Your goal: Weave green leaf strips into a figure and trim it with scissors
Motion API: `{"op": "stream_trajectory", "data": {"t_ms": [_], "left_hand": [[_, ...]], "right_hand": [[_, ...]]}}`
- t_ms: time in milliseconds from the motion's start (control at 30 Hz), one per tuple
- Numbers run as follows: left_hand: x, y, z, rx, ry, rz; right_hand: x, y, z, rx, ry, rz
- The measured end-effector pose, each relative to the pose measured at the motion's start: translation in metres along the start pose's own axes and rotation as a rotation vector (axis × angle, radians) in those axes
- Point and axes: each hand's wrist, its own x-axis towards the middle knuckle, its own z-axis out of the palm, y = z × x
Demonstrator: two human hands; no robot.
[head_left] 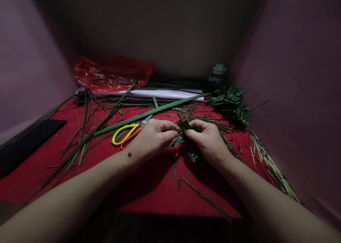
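Over the middle of the red table, my left hand (157, 136) pinches the left edge of a small dark green leaf piece (183, 125). My right hand (206, 138) grips the same piece from the right, thumb and fingers pressed together. The two sets of fingertips are close to each other. Beside my left wrist lie scissors (125, 134) with one yellow and one orange handle, their blades partly behind that hand. A long green leaf strip (149, 112) runs slantwise behind both hands. Leaf scraps lie below the fingers.
A red plastic bag (112, 72) and a white roll (165, 94) lie at the back. A bottle (218, 72) stands behind a dark green leafy bundle (230, 104). Pale stalks (274, 170) line the right edge; a black flat object (29, 143) lies left. Pinkish walls flank the table.
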Motion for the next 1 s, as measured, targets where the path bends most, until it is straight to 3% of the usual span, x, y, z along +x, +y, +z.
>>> {"op": "stream_trajectory", "data": {"t_ms": [200, 467, 667, 1000], "left_hand": [[0.001, -0.001, 0.001, -0.178, -0.014, -0.074], [0.001, -0.001, 0.004, -0.323, -0.042, -0.139], [-0.003, 0.001, 0.01, -0.224, 0.043, -0.04], [0.0, -0.017, 0.017, 0.005, 0.095, 0.221]], "right_hand": [[-0.001, 0.001, 0.0, -0.093, 0.011, -0.134], [0.0, 0.002, -0.001, -0.101, 0.018, -0.126], [-0.001, 0.004, 0.001, -0.19, 0.076, -0.231], [-0.005, 0.006, 0.004, -0.462, 0.179, -0.4]]}}
